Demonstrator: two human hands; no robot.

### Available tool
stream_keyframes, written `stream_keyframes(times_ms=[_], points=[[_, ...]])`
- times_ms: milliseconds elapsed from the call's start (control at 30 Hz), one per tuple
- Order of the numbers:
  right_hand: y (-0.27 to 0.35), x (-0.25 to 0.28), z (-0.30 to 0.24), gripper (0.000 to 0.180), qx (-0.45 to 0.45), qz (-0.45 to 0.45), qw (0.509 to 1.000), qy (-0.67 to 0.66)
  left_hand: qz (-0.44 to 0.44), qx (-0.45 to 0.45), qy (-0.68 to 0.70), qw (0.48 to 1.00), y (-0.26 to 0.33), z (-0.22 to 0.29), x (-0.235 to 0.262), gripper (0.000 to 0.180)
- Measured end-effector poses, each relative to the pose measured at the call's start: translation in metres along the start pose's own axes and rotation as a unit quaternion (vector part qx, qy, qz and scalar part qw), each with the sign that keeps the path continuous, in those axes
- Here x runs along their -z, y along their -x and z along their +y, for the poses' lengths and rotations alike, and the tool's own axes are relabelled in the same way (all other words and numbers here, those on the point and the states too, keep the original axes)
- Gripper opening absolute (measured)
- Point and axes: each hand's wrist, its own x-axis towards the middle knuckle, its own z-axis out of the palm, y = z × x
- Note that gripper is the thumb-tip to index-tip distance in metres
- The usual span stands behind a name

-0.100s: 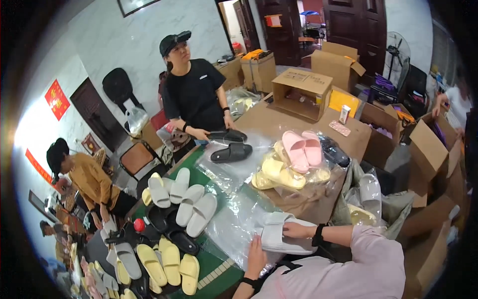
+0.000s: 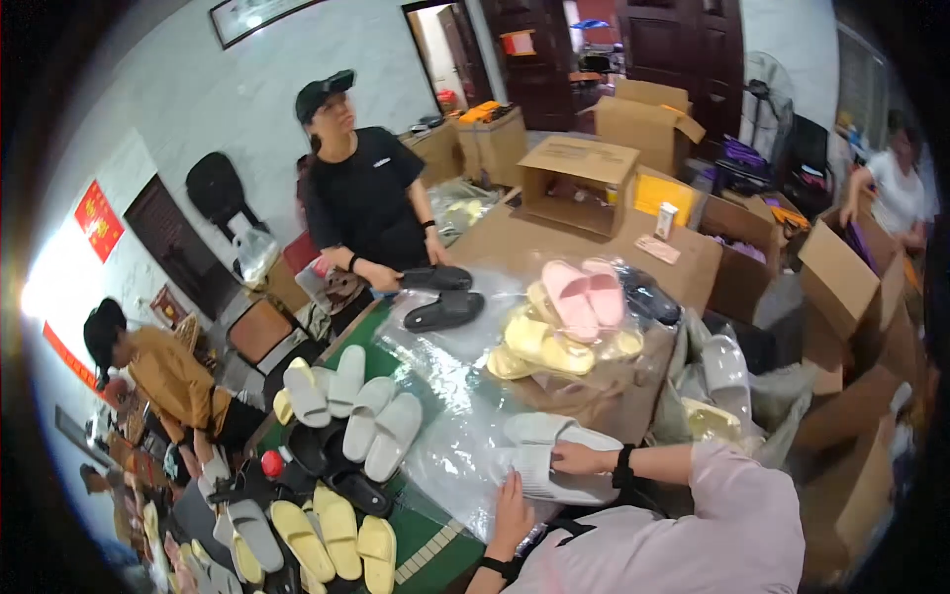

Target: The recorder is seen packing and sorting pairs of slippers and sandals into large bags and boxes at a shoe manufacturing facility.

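Observation:
A pair of light grey slippers (image 2: 584, 487) lies at the near edge of the table. My right hand (image 2: 582, 458) grips one of them, its fingers reaching in under the strap. Against the toe end, my left hand (image 2: 512, 513) is closed on the edge of a clear plastic bag (image 2: 450, 475) spread flat on the table; its fingertips are partly lost in the glare. Left of the bag sit grey slippers (image 2: 394, 436), black slippers (image 2: 358, 485) and yellow slippers (image 2: 336, 530). Beyond it, bagged yellow slippers (image 2: 539, 342) lie under pink slippers (image 2: 584, 297).
Across the table a person in black (image 2: 366, 198) holds black slippers (image 2: 442, 310). An open carton (image 2: 579, 183) stands at the far end. On my right are a sack (image 2: 782, 406) of bagged slippers and several cartons (image 2: 836, 277). Another person (image 2: 173, 376) works at far left.
The whole view has swung slightly to the right, bringing more of the person at far right into sight. My hands keep nearly the same hold on the slippers and bag.

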Motion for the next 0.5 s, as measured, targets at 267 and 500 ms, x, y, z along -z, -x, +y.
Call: stream_keyframes(times_ms=[267, 500], points=[[0.002, -0.024, -0.01, 0.026, 0.04, 0.049, 0.988, 0.141, -0.121, -0.03, 0.143, 0.982, 0.013, 0.016, 0.009, 0.069], [0.013, -0.031, -0.007, 0.018, 0.149, 0.074, 0.973, 0.158, -0.135, -0.098, 0.028, 0.986, 0.006, 0.017, 0.018, 0.062]])
